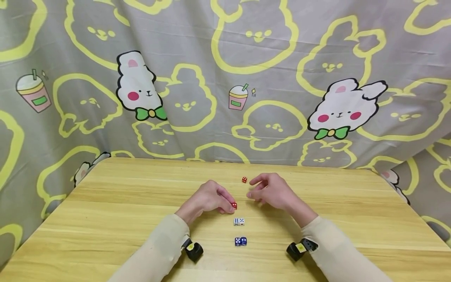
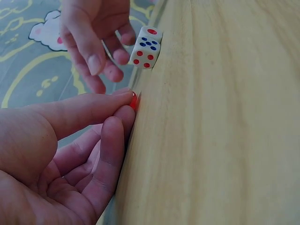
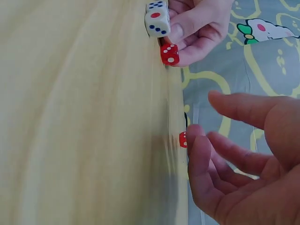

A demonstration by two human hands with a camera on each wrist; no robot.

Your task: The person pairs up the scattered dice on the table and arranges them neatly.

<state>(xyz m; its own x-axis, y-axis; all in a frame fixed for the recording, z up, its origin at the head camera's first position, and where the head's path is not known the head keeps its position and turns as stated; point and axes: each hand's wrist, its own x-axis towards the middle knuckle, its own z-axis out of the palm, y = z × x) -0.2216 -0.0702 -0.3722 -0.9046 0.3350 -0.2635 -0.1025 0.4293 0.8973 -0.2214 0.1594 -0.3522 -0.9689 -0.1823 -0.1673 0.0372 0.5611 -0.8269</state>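
Observation:
My left hand (image 1: 210, 197) pinches a red die (image 1: 234, 205) between thumb and fingertips, low at the tabletop; in the left wrist view only a sliver of this red die (image 2: 134, 101) shows past the fingers. To the right, my right hand (image 1: 273, 191) holds nothing, its thumb and fingers apart. Just beyond its fingertips lies a second red die (image 1: 244, 179); the right wrist view has that far red die (image 3: 183, 139) partly behind a finger. Nearer than the left hand, two white dice (image 1: 239, 221) sit side by side, touching.
Two blue dice (image 1: 240, 241) stand together closer to me than the white pair. All lie on a wooden table (image 1: 123, 203). A grey curtain (image 1: 197, 47) with cartoon prints hangs behind the table's far edge. Each wrist wears a black camera (image 1: 193, 250).

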